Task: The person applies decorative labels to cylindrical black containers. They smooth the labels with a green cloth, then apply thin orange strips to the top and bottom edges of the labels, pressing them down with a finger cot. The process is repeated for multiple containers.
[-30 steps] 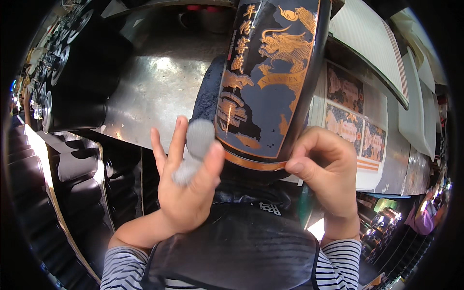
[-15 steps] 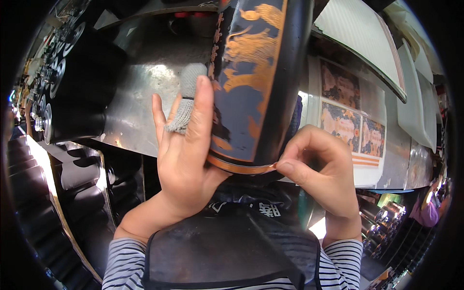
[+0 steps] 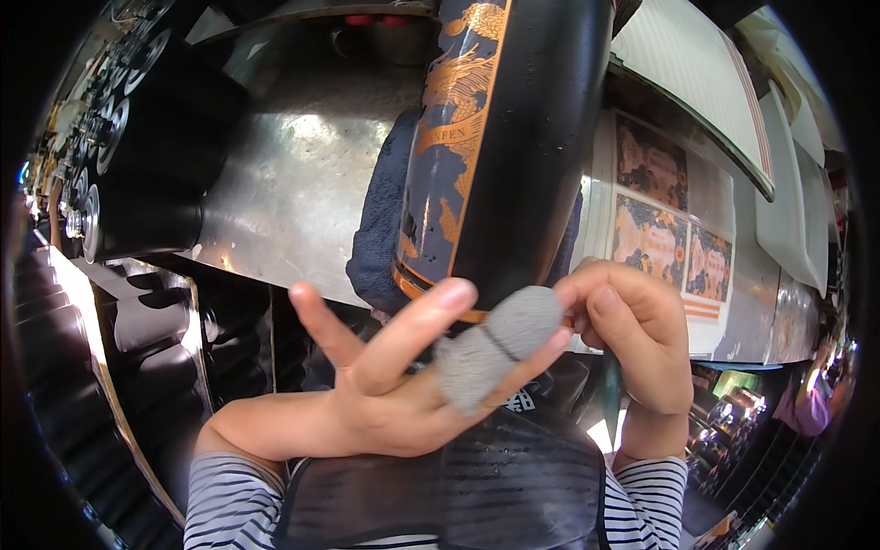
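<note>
A large black cylinder (image 3: pixel 536 156) lies with its near end toward me. A dark blue and orange dragon design (image 3: pixel 452 119) covers its left side, and an orange strip (image 3: pixel 412 290) runs round the near rim. My left hand (image 3: pixel 403 385) crosses in front of this end, fingers spread and holding nothing. Grey knitted finger cover (image 3: pixel 500 353) with a dark band wraps one of its fingers, whose tip comes close to my right hand (image 3: pixel 642 325). At the rim's right side, my right thumb and forefinger pinch the orange strip, mostly hidden by the fingers.
Under the cylinder is a dark blue cloth (image 3: pixel 376 229) on a metal worktop (image 3: pixel 284 183). Printed sheets (image 3: pixel 651 229) lie to the right, below a ribbed white board (image 3: pixel 687 73) and white trays (image 3: pixel 793 202). Several black cylinders (image 3: pixel 151 174) stand at the left.
My left hand has let go of the cylinder's left side and swung right and nearer, across its end. The cylinder has turned, its design shifting left. My right hand has moved slightly right.
</note>
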### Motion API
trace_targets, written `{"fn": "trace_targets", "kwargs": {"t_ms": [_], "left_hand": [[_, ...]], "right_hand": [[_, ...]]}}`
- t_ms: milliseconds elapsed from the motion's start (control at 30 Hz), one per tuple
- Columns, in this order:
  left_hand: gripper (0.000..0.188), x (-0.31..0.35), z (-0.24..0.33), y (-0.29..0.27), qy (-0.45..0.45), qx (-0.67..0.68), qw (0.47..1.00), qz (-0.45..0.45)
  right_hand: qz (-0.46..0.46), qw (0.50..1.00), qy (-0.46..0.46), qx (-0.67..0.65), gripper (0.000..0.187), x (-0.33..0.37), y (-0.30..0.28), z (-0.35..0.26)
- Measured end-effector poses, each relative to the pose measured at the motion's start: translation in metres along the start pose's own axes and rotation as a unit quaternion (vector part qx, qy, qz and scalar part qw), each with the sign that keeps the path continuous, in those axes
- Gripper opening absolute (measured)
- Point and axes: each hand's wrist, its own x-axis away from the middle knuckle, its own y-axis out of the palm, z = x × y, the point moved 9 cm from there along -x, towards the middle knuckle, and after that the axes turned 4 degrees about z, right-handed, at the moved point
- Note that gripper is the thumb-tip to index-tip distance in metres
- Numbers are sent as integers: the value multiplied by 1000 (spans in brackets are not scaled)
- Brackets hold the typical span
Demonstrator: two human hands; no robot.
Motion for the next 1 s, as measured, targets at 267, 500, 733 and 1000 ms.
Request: {"fn": "trace_targets", "kwargs": {"t_ms": [267,500,733,1000], "left_hand": [[78,-15,-74,15,-195,221,954,52],[51,23,-62,8,-221,224,946,74],[33,-5,-14,-6,-44,102,992,56],[68,-13,-75,16,-192,206,959,38]], "right_hand": [[14,991,-71,109,15,-10,7,-12],[8,991,-85,101,15,-11,9,-13],[15,999,-19,-29,14,4,-3,-9],[25,996,-62,57,11,-8,7,-7]]}}
